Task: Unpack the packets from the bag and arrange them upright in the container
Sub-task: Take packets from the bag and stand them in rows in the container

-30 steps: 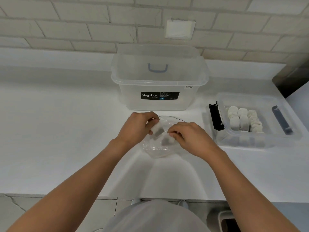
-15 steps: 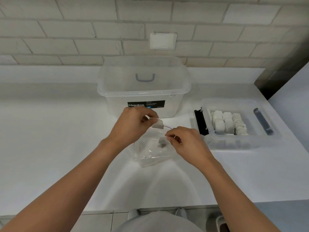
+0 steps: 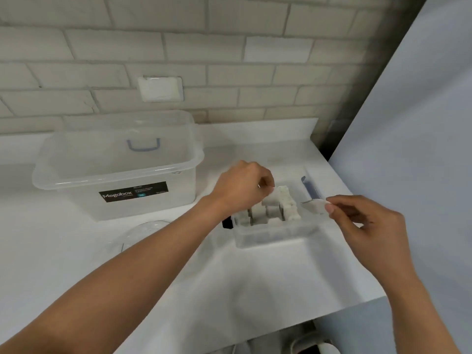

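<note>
Though speckled, squarish white packets (image 3: 288, 203)

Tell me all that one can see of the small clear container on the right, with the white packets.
The small container is a shallow box of clear plastic, open on top, on the white counter, right of the Megabox tub. A black clip sits at its left end, a blue-grey clip at its right. White packets stand inside. The left hand pinches one packet above it; the right hand pinches another packet near its right edge.
</note>
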A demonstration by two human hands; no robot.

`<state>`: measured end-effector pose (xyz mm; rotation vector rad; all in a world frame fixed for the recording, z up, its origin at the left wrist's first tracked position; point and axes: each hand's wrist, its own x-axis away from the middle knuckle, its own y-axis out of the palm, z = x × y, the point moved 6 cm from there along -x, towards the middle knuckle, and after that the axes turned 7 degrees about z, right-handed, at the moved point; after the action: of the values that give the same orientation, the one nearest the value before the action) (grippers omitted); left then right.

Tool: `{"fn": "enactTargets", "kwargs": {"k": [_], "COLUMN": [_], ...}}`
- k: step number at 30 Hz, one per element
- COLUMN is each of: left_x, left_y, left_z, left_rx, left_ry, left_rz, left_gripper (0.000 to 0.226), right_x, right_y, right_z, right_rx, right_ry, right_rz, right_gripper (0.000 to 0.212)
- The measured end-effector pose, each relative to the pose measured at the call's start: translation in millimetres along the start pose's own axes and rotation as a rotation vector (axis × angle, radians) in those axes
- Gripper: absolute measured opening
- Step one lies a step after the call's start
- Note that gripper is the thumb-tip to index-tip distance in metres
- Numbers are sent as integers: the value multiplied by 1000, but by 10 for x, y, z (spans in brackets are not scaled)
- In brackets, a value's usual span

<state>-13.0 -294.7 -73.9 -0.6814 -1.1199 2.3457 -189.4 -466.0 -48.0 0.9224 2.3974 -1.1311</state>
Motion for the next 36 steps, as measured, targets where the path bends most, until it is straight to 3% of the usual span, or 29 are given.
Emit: {"fn": "enactTargets", "kwargs": {"k": [4,13,24,31,36], "left_x": [-185,-380,-420,173,569], "left_y": [484,951,944,175,223], "left_z": [20,-267,-309,-426,-584], "left_rx": [-108,-112,-280,-239,-224], "left_ry": [-68,-251,-222,-265,-327], "left_rz": [-130,-261,-153,252,186], "left_gripper": [16,10,20,22,38], "right_x": [-36,-260,-554,-710,-642], "right_y": [-152,-25,520,1015,1553], "right_z": [323,668,637,502,445], "right_rx": [-8,-119,-80,-70,-4], "right_ry": [36,42,-11,-27,16], "right_rz": [2,-108,-392,-583,-871], "right_gripper": [19,16,14,13,11]}}
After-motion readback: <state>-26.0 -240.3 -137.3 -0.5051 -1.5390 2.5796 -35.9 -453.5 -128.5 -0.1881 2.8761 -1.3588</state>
